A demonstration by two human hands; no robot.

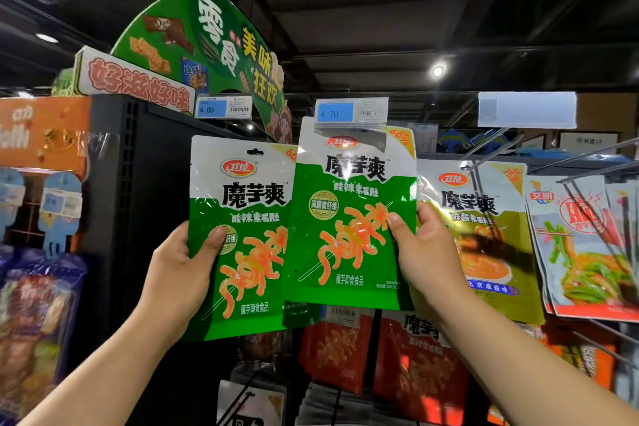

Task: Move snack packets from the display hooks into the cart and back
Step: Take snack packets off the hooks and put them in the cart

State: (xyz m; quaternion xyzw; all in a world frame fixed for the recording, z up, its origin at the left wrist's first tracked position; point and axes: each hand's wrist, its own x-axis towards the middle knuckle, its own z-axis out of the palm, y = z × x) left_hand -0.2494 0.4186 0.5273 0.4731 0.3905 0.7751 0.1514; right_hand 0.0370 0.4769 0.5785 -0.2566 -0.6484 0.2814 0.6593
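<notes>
Far left: orange box [45,131] up top, blurred bags below it. Black rack [114,183] next, with green sign [207,45] above it and 4.00 tag [223,109] at the sign's foot.

Left hand [179,273]: pinching left packet [242,245] at its left edge, thumb flat on the front, fingers hidden behind. Packet upright, held in the air in front of the rack, hang hole at its top clear of any hook.

Right packet [352,218]: same green print, held higher, overlapping left packet's right edge. Top edge tucked right under the 4.70 tag [351,112]. Threaded on the hook or only held up to it: cannot tell.

Right hand [425,252]: pinching right packet at its right edge, thumb on the front, fingers behind.

Behind right hand: olive packet [491,242] hanging at a hook wire, blank tag [527,109] above. Further right: white-and-red packets [581,245] stacked on more hooks. Low down, under the right packet: red packets [415,356], blurred.
</notes>
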